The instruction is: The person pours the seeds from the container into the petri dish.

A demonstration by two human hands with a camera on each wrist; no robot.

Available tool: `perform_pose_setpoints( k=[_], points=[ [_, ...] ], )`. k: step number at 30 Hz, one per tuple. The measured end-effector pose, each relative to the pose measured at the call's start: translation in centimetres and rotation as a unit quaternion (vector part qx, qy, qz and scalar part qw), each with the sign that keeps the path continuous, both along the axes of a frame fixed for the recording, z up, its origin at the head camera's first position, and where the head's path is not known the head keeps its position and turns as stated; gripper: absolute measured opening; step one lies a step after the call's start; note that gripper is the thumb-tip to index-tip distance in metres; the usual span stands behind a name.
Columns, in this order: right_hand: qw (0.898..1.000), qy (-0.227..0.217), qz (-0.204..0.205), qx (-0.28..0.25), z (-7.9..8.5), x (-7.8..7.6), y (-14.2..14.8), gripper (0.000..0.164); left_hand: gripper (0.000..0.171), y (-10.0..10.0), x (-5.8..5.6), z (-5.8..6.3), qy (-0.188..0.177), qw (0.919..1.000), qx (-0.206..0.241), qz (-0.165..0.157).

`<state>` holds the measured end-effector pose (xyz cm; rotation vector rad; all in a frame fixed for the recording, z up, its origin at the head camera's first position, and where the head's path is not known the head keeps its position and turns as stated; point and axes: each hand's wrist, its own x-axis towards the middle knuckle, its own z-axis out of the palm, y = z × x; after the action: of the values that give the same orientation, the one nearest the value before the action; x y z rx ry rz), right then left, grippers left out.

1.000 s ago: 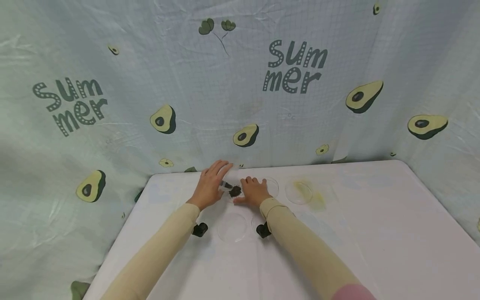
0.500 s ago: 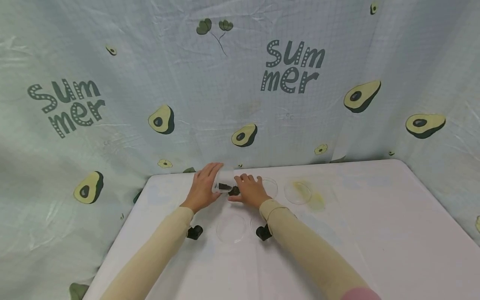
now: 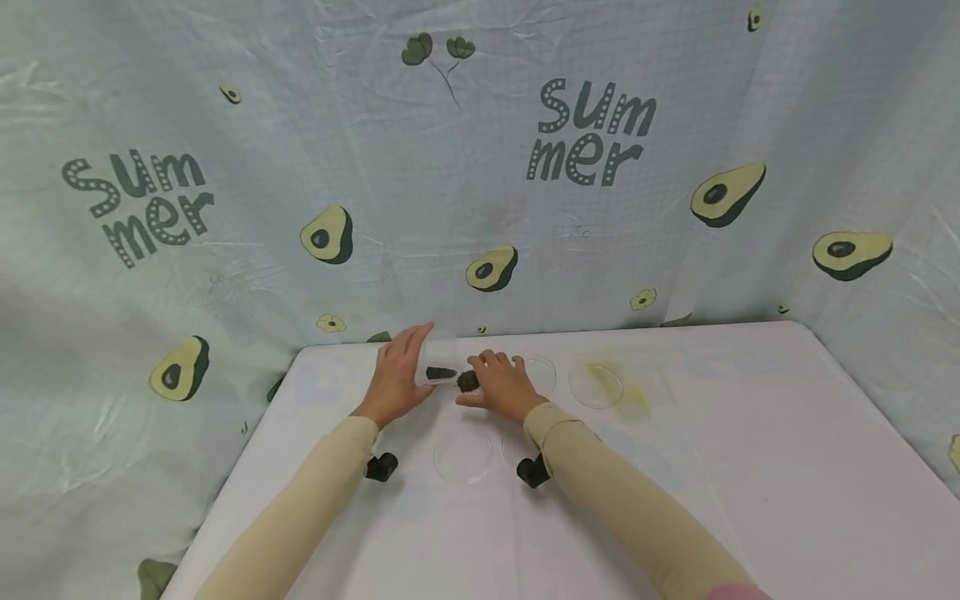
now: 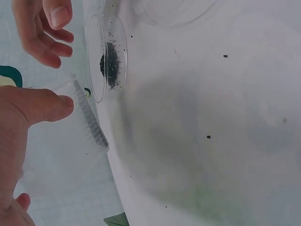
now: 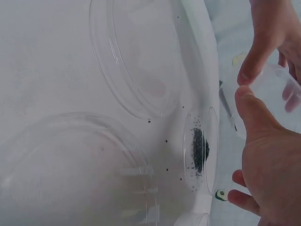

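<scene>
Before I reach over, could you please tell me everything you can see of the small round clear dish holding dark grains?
The small, round, transparent dish, glass or plastic by its look, has a thin rim and low wall. It sits flat on the white table, near its far edge. Inside lies a black granular heap, sparser at its edges. The bare right hand is close, apparently not touching.

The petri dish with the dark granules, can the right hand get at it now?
Probably yes. The right hand is beside the petri dish and seemingly empty; in the head view, the clear container in the left hand is on the dish's other side, so nothing visible blocks it.
</scene>
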<state>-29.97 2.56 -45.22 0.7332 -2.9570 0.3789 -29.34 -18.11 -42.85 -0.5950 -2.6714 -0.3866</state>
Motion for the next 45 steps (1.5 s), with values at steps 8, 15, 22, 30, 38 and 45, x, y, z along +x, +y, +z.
perform_pose_setpoints(
  k=[8, 15, 22, 30, 38, 45],
  points=[
    [1.0, 0.018, 0.013, 0.004, 0.1, 0.8, 0.0, 0.075, 0.102, -0.4, 0.5, -0.1, -0.018, 0.9997, 0.01, 0.009],
    [0.999, 0.028, 0.025, -0.007, 0.1, 1.2, 0.0, 0.073, 0.1, -0.9, 0.8, 0.0, -0.02, 0.9991, 0.032, 0.021],
    [0.998, 0.049, 0.035, -0.008, 0.0, 1.6, 0.2, 0.067, 0.098, -1.5, 1.3, -0.2, -0.036, 0.9968, 0.06, 0.039],
    [0.999, 0.04, 0.022, -0.007, 0.2, 2.2, 0.5, 0.066, 0.098, -1.8, 1.6, -0.3, -0.081, 0.9899, 0.095, 0.067],
    [0.999, 0.024, 0.032, -0.036, -0.4, 2.5, 0.6, 0.065, 0.098, -1.9, 2.1, -0.6, -0.112, 0.9825, 0.129, 0.075],
    [0.997, 0.024, 0.05, -0.048, -0.4, 3.1, 0.7, 0.063, 0.098, -2.0, 2.7, -0.5, -0.128, 0.9756, 0.167, 0.064]
  ],
)
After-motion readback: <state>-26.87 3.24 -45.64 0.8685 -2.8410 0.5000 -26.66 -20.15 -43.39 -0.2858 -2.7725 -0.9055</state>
